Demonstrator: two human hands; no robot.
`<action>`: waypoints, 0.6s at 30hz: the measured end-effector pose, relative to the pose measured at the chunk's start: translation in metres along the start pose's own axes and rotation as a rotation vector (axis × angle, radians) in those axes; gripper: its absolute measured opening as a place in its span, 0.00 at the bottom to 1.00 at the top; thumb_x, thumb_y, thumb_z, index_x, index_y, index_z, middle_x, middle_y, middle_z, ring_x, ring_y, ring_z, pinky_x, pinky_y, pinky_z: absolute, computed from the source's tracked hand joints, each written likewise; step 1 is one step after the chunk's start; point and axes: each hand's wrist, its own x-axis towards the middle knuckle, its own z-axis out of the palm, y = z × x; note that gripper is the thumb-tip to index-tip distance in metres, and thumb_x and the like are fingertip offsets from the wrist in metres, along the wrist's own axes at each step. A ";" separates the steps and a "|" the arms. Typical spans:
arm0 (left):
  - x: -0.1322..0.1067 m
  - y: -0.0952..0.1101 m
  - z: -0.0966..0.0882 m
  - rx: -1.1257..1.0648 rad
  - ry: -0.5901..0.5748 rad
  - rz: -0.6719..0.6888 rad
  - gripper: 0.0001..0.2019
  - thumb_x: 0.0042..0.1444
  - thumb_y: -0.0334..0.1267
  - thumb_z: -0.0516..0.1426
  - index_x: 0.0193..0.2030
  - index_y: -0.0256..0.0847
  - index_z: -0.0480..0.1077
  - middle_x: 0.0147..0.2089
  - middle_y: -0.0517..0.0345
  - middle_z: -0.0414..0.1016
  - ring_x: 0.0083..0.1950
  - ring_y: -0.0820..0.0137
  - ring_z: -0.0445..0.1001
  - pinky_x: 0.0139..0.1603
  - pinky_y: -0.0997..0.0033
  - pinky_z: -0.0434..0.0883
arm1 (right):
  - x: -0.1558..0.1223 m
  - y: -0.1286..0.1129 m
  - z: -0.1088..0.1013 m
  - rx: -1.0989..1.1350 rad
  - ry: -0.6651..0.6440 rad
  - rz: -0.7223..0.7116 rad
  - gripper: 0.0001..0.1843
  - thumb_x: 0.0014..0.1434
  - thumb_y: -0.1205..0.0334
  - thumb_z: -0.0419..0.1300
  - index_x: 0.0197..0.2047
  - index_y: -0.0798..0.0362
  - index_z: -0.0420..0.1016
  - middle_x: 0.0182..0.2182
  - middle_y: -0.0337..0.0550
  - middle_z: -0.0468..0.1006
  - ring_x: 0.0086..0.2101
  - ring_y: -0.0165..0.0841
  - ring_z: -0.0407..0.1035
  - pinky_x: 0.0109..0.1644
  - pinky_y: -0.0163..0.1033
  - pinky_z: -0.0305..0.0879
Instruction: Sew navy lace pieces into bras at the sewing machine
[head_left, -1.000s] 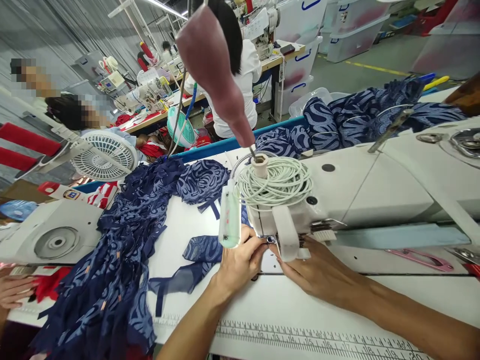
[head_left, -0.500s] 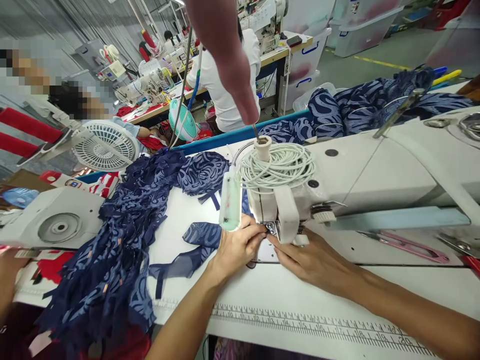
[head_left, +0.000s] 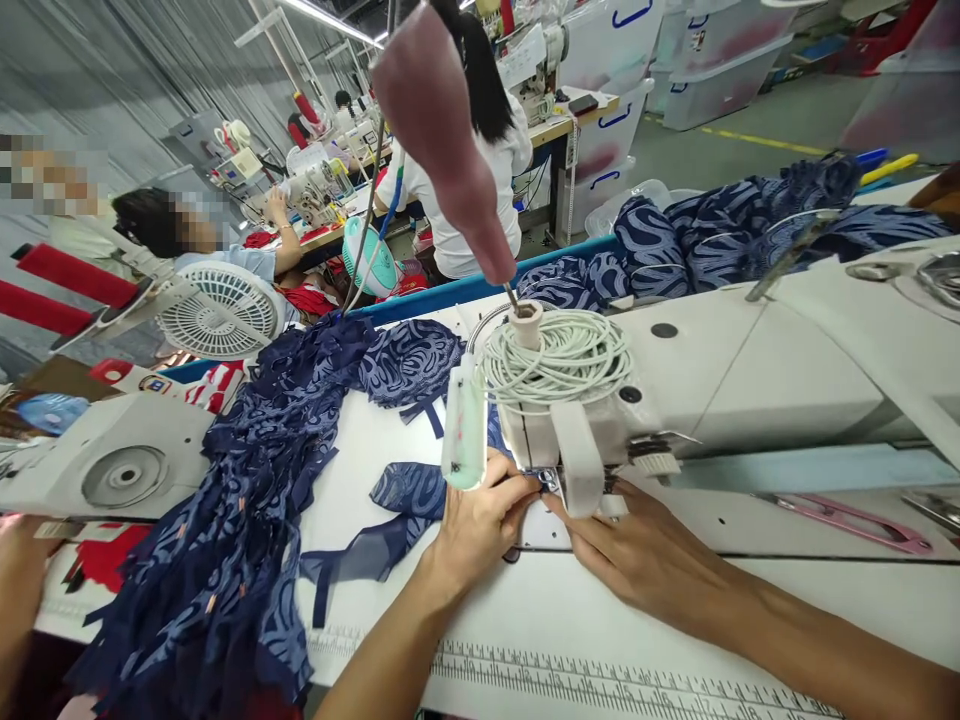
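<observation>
My left hand point(head_left: 484, 520) is closed in a pinch on a navy patterned fabric piece point(head_left: 409, 490), just left of the presser foot point(head_left: 550, 481) of a white sewing machine point(head_left: 720, 350). Part of that fabric trails out to the left of the hand, with a thin dark strip hanging from it. On the other side of the foot lies my right hand point(head_left: 637, 540), its fingertips close to the needle area and partly hidden by the machine head. What those fingers press on is too small to make out.
A screwdriver point(head_left: 442, 130) stands in a spool holder ringed by coiled pale cord point(head_left: 562, 355). Navy fabric pieces point(head_left: 277, 480) heap on the left; bundles point(head_left: 675, 240) lie behind. Pink-handled thread snips point(head_left: 855, 523) rest right. A white fan point(head_left: 217, 310) and people at other machines are beyond.
The view has shifted slightly, so the machine and table sit a little lower in the picture. Both hands keep their places by the presser foot. A person at the left has come more into view.
</observation>
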 end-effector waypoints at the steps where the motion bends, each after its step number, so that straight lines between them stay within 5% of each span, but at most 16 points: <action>1: 0.000 -0.001 0.001 0.008 0.019 0.010 0.10 0.65 0.33 0.55 0.37 0.43 0.78 0.34 0.57 0.77 0.42 0.66 0.73 0.46 0.67 0.66 | 0.000 0.000 0.000 -0.007 -0.006 0.011 0.18 0.65 0.73 0.47 0.49 0.55 0.76 0.31 0.46 0.78 0.32 0.38 0.69 0.36 0.43 0.65; 10: 0.000 -0.004 0.004 0.000 0.019 -0.016 0.08 0.66 0.35 0.55 0.40 0.43 0.76 0.35 0.56 0.77 0.42 0.65 0.75 0.47 0.66 0.69 | -0.005 0.003 0.006 -0.049 -0.046 0.042 0.18 0.64 0.73 0.50 0.52 0.57 0.76 0.32 0.48 0.79 0.33 0.41 0.69 0.37 0.46 0.62; 18: 0.004 -0.002 0.006 -0.060 -0.040 -0.207 0.07 0.65 0.35 0.55 0.37 0.43 0.74 0.39 0.58 0.77 0.46 0.65 0.73 0.51 0.64 0.67 | -0.003 0.005 0.003 -0.023 -0.056 0.037 0.19 0.66 0.71 0.48 0.53 0.55 0.76 0.33 0.46 0.80 0.36 0.40 0.70 0.44 0.47 0.61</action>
